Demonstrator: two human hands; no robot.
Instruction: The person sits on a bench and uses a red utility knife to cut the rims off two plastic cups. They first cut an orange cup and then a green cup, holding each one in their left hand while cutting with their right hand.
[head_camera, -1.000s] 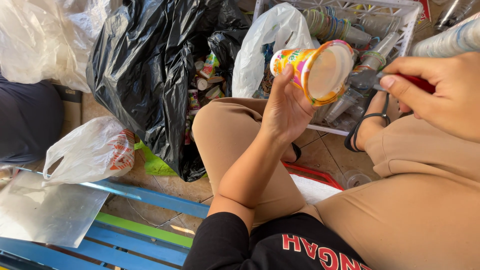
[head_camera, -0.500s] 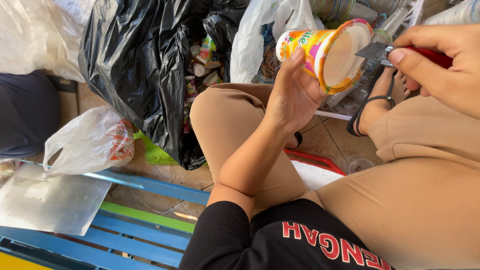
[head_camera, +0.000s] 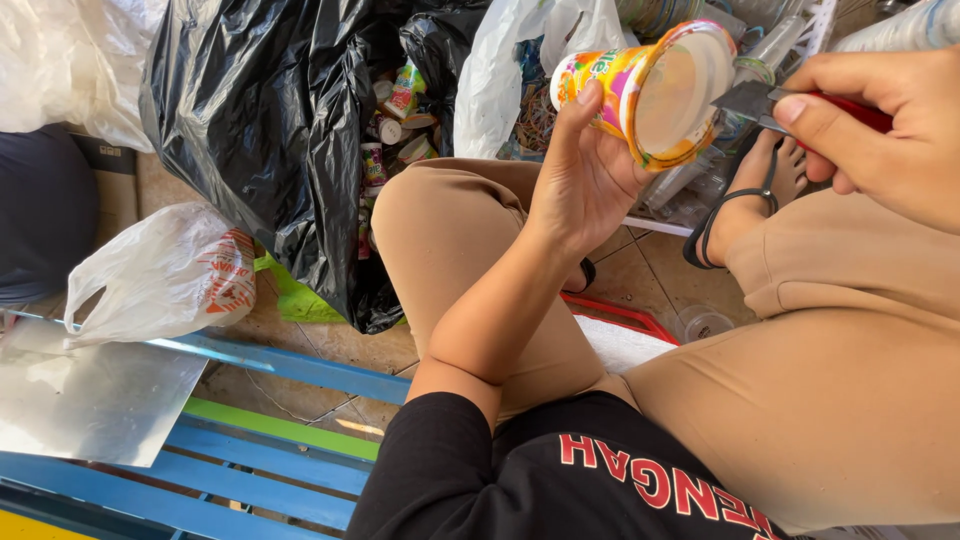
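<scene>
Thin printed plastic, orange and yellow with a pale sealed top, makes up the cup (head_camera: 645, 90) that the left hand (head_camera: 585, 175) holds up above the knees, tipped on its side so the lid faces the right hand (head_camera: 880, 125). The left fingers (head_camera: 583, 110) wrap narrowly around the cup's wall from behind, thumb side hidden. The right fingers are closed on the red handle of a small knife (head_camera: 760, 100), whose grey blade tip touches the cup's rim at the edge of the seal. Such a cup looks light and easily crushed, so a hold low on the body, near the stiffer base or just under the rolled rim, would likely keep it from buckling; the glossy print may be slippery. Behind it gapes a black rubbish bag (head_camera: 260, 130) with more small containers (head_camera: 395, 120) spilling from it, and a white plastic bag (head_camera: 165, 275) lies beside a blue slatted bench (head_camera: 270, 455).
</scene>
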